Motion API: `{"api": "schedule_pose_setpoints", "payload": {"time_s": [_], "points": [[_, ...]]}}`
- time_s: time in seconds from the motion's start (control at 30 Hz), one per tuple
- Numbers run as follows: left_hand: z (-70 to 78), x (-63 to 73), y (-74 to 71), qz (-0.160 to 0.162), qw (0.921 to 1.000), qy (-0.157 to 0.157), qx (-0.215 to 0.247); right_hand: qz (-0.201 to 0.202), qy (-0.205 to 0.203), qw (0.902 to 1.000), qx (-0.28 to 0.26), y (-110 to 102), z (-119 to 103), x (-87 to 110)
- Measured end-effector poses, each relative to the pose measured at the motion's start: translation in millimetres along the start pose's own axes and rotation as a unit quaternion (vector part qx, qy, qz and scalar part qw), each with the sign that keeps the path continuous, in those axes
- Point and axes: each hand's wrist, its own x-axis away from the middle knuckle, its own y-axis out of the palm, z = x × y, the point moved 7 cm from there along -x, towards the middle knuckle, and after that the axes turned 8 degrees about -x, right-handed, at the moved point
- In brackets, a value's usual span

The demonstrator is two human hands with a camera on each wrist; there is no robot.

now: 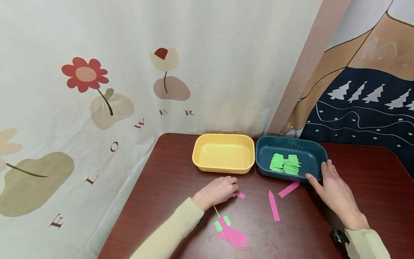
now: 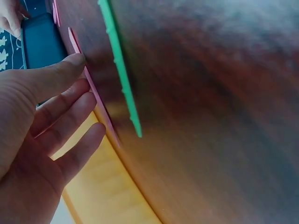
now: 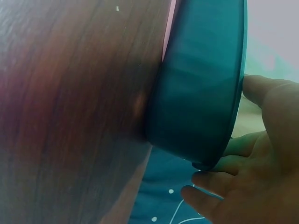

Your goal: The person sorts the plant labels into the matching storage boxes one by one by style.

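My left hand (image 1: 217,190) is low over the table before the yellow bin. Its fingers reach a pink pointed plant label (image 1: 240,195), partly covered by the hand; in the left wrist view the thumb tip overlaps that pink strip (image 2: 100,100) and the other fingers are loosely extended. A green T-shaped plant label (image 1: 227,220) lies by the left wrist, partly under several pink labels (image 1: 235,235). My right hand (image 1: 337,196) rests at the near right corner of the dark blue bin (image 1: 291,142), thumb at the front rim, fingers along the right side.
Stacked green T-shaped labels (image 1: 284,164) lie in the blue bin. The yellow bin (image 1: 224,167) stands left of it, with nothing in it. Two pink labels lie before the blue bin, one straight (image 1: 274,205) and one slanted (image 1: 289,189). A printed curtain (image 1: 226,72) hangs behind the table.
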Motion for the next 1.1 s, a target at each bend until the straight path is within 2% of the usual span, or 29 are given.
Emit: {"api": "schedule_pose_setpoints", "payload": {"time_s": [0.2, 0.4, 0.47, 0.63, 0.87, 1.1], "points": [[-0.6, -4.9, -0.1, -0.016, 0.9998, 0.001, 0.008, -0.004, 0.003, 1.0000, -0.002, 0.2, 0.1, 0.4], [-2.1, -10.8, 1.9, -0.047, 0.9986, -0.009, 0.024, -0.007, 0.007, 0.9999, -0.002, 0.6, 1.1, 0.4], [-1.5, -11.5, 1.4, -0.055, 0.9983, -0.007, 0.015, -0.008, 0.009, 0.9999, -0.003, 0.9, 1.3, 0.5], [0.3, -10.8, 0.9, -0.063, 0.9980, 0.004, -0.009, -0.008, 0.007, 0.9999, -0.006, 0.9, 1.4, 0.8], [-0.9, -12.0, 1.9, -0.060, 0.9975, -0.012, 0.035, -0.008, 0.010, 0.9999, -0.005, 0.6, 1.8, 0.6], [-0.3, -14.1, 2.8, -0.076, 0.9967, -0.023, 0.020, -0.012, 0.011, 0.9998, -0.007, 1.0, 1.6, 0.5]]}}
